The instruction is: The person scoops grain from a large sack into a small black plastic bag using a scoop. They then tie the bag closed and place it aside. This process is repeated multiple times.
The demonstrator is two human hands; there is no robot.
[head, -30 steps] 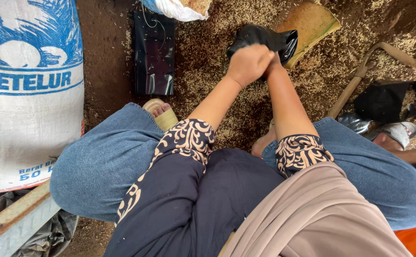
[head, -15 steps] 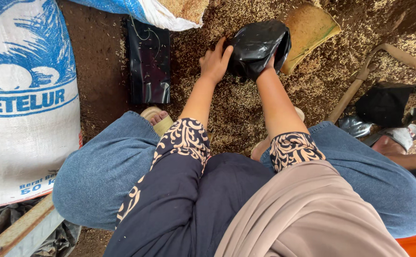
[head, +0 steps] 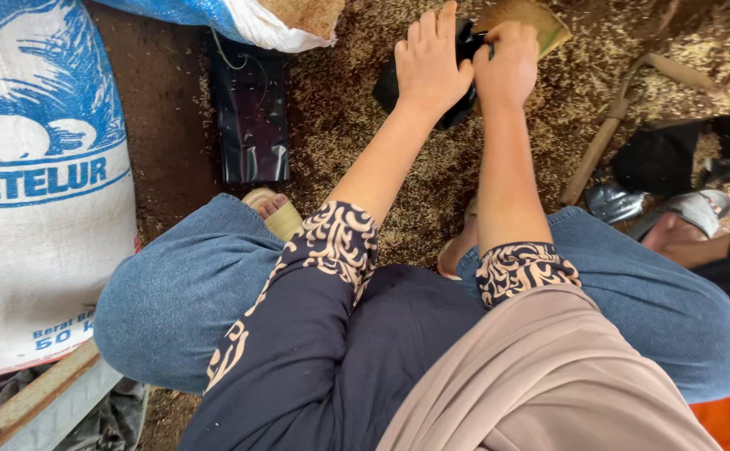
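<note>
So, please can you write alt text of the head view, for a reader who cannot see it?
Seen from above, a squatting person's left hand and right hand together hold a small black bag over husk-strewn ground. A flat stack of black bags lies to the left, beside a large white and blue sack; a wooden handle lies to the right.

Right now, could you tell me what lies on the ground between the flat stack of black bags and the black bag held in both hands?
In the head view, only husk-strewn ground lies between the flat stack of black bags and the black bag gripped by the left hand and right hand.
</note>
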